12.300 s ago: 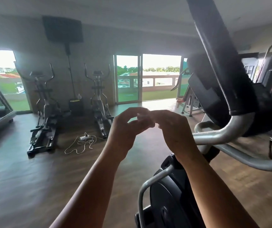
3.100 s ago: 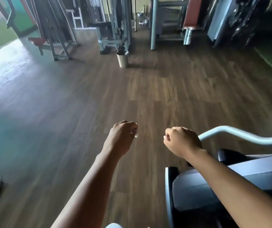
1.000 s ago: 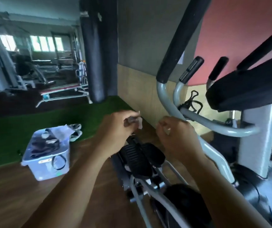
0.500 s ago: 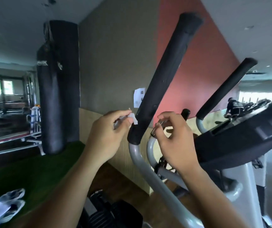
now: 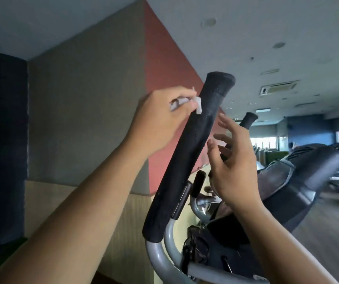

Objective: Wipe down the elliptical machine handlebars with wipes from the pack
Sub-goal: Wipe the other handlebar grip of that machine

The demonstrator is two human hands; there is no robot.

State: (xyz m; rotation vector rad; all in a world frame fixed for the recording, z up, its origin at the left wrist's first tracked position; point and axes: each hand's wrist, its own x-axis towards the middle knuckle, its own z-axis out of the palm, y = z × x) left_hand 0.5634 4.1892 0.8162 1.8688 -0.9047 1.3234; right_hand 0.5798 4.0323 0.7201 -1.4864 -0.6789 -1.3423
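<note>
1. The punching bag (image 5: 0, 140) is hanging at the nine o'clock edge of the view, well apart from the work.
2. The elliptical's console (image 5: 299, 181) is sitting toward four o'clock, behind the right forearm.
3. The near handlebar (image 5: 189, 156) is the thing being wiped. It is running through the centre, leaning from the grey tube (image 5: 158, 259) at six o'clock up toward one o'clock. Its black foam sleeve is looking soft and grippy over a stiff bar. I judge it is going to drag on a wipe, so a wrap-around hold stroking along its length is looking best.
4. The far handlebar (image 5: 248, 119) is poking up at two o'clock of the near one, partly hidden by fingers.
5. The right hand (image 5: 236, 171) is hovering with fingers spread, holding nothing, just beside the sleeve at its three o'clock. Contact cannot be told.
6. The left hand (image 5: 160, 117) is pinching the wipe between thumb and fingertips at the sleeve's ten o'clock.
7. The wipe (image 5: 198, 106) is looking thin, limp and light. It is bunched, with one corner touching the upper sleeve. Likely it is going to roll up on foam unless spread flat. The pack is not showing.
</note>
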